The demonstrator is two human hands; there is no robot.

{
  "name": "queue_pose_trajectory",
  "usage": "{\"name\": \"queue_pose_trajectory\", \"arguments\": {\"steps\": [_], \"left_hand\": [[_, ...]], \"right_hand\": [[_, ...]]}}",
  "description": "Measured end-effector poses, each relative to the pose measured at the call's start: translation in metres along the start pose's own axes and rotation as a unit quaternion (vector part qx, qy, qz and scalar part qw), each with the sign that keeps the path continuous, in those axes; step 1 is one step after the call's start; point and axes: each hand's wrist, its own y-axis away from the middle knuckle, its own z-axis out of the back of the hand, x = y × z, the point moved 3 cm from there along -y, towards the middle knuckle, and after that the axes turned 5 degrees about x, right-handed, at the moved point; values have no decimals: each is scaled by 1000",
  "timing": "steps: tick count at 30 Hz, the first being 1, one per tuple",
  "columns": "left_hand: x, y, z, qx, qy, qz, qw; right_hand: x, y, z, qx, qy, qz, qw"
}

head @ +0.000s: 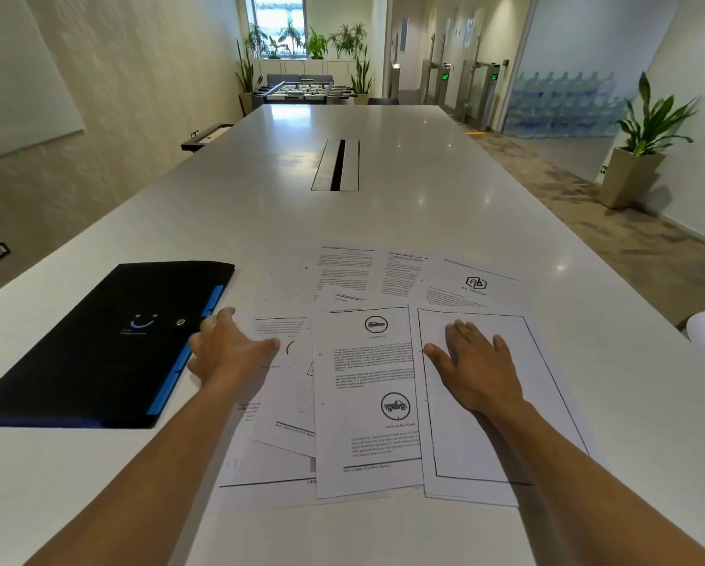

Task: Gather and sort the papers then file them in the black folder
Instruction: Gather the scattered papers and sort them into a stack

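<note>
A long white tabletop (383,222) runs up the middle of the frame, with a cable slot (336,165) set into it at centre. In the lower middle, a loose spread of printed papers (367,402) lies fanned and overlapping: a sheet with car and truck icons at the centre, a bordered, mostly blank sheet (506,443) to its right, and text pages plus a logo page behind them toward the upper right of the spread.

The black folder (97,349), closed and edged with blue tabs, lies flat at the lower left of the frame, just beside the papers.

The left hand (224,353) hovers at the left edge of the spread, next to the folder's blue edge, fingers curled loosely and gripping nothing. The right hand (473,361) rests flat, palm down, on the bordered sheet with fingers extended and released.

A potted plant (645,140) stands on the floor at the right; a foosball table (302,91) sits beyond the far end.
</note>
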Motion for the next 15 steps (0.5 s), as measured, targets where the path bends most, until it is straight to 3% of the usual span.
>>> {"name": "queue_pose_trajectory", "arguments": {"steps": [2, 4, 10, 15], "left_hand": [[-1, 6, -2, 17, -23, 1, 1000], [-3, 9, -5, 45, 20, 1, 999], [-3, 9, -14, 118, 283, 53, 951], [0, 8, -14, 102, 297, 41, 948]], "right_hand": [[0, 0, 0, -1, 0, -1, 1000], [0, 0, -1, 1, 0, -2, 1000], [-1, 1, 0, 0, -5, -4, 1000], [0, 1, 0, 4, -8, -6, 1000]]}}
